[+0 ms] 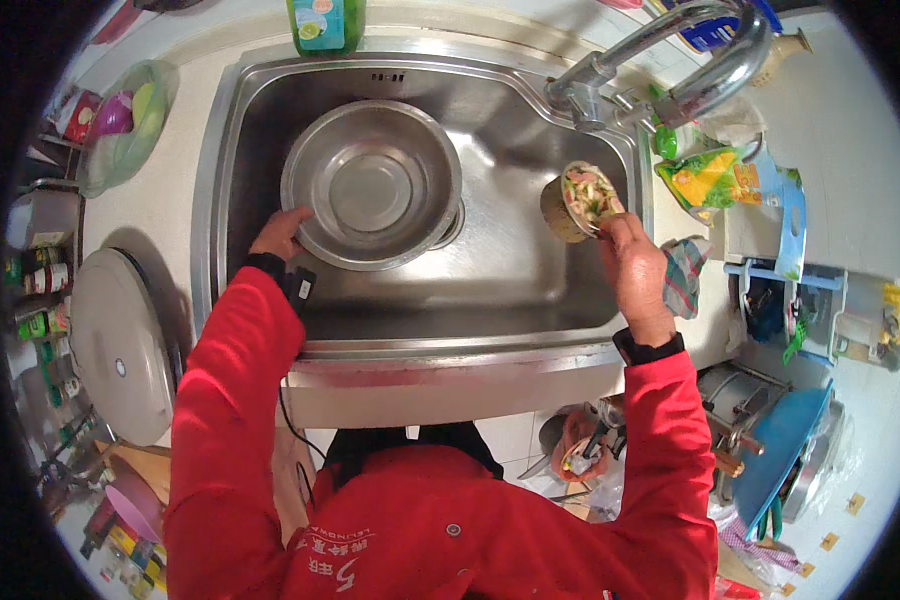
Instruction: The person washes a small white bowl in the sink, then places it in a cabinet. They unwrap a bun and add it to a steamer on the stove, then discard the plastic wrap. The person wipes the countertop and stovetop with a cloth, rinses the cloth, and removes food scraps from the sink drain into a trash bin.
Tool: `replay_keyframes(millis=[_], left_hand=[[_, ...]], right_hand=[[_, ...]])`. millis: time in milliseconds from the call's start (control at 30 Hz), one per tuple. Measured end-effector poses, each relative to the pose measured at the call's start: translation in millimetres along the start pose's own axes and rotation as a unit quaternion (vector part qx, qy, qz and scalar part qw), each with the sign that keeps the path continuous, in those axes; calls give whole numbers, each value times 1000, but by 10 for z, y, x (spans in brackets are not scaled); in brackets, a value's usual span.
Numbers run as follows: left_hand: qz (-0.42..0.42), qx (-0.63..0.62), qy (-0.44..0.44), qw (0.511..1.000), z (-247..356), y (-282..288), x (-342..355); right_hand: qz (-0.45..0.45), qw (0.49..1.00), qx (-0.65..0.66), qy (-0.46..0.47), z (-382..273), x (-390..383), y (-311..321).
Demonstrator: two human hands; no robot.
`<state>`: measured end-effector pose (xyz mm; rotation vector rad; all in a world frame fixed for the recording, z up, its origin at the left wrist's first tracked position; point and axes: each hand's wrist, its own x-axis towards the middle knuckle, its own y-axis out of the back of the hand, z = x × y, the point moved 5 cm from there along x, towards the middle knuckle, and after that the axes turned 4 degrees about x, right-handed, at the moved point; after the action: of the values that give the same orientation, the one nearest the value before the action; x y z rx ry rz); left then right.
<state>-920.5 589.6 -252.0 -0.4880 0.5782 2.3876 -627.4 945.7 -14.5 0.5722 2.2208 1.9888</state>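
A wide, shallow steel basin [370,185] sits at the left of the stainless-steel sink [510,290], with nothing inside it. My left hand [282,232] is closed on the basin's lower left rim. At the sink's right side my right hand [632,262] pinches the edge of a small sink strainer basket [567,212]. It is tilted, its brownish side toward the left, and full of mixed pale, green and pinkish food scraps. The drain ring [454,228] shows partly beside the basin, which covers the rest of it.
A chrome faucet [660,75] arches over the back right corner. A green bottle [327,25] stands behind the sink. To the right lie a checked cloth [684,275] and a yellow-green pouch [708,183]. On the left are a round grey lid [120,345] and a clear bowl [135,130].
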Motion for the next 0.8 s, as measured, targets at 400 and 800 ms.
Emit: replay_keyframes(millis=[400,800], left_hand=[[132,288,-41,948,204,10,285],[136,83,-179,971,1399,-776,-109]], right_hand=[[113,991,-28,-61,-335,-460,933],[190,979,-7,-72,-618,-732,1339]])
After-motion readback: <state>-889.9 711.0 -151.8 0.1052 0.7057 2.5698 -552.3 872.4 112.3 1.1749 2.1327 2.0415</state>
